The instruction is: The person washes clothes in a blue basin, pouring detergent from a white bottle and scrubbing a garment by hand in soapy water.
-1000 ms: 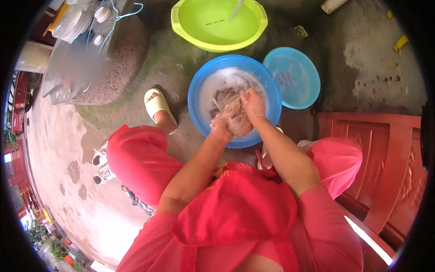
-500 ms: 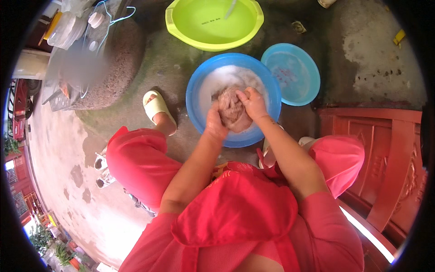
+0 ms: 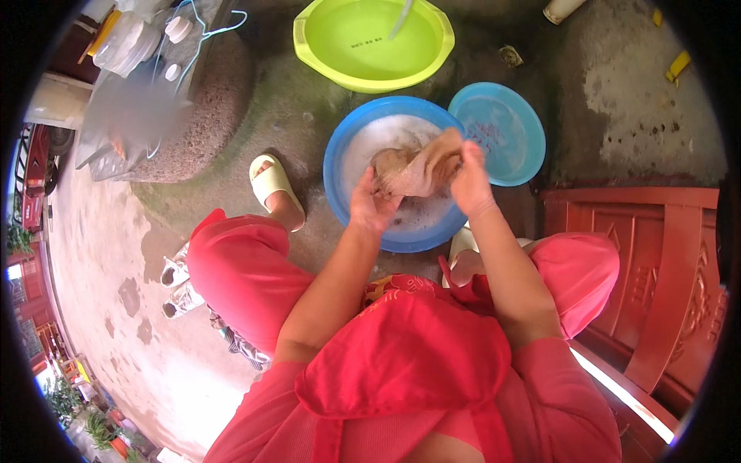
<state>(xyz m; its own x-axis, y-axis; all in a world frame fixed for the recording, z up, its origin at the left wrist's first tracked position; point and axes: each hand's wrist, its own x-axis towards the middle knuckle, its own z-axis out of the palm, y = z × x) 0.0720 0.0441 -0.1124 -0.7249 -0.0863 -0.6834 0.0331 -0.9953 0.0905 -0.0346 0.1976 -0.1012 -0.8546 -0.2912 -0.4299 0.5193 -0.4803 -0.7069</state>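
Note:
A wet brown cloth [image 3: 417, 168] is stretched over the sudsy water of a large blue basin [image 3: 340, 189] on the ground in front of me. My left hand [image 3: 370, 204] grips its near left end, low over the foam. My right hand [image 3: 469, 179] grips the right end, lifted near the basin's right rim. Both forearms reach out from my red clothing at the bottom of the view.
A smaller blue basin [image 3: 505, 127] touches the big one on the right. A lime-green basin [image 3: 370, 42] with water stands beyond. A pale slipper on my foot [image 3: 272, 185] is left of the basin. A red wooden chair [image 3: 656, 270] is at my right, a stone block [image 3: 208, 100] far left.
The cloth was bunched between both hands in the basin's middle; now it is pulled out wider, with my right hand moved right and up.

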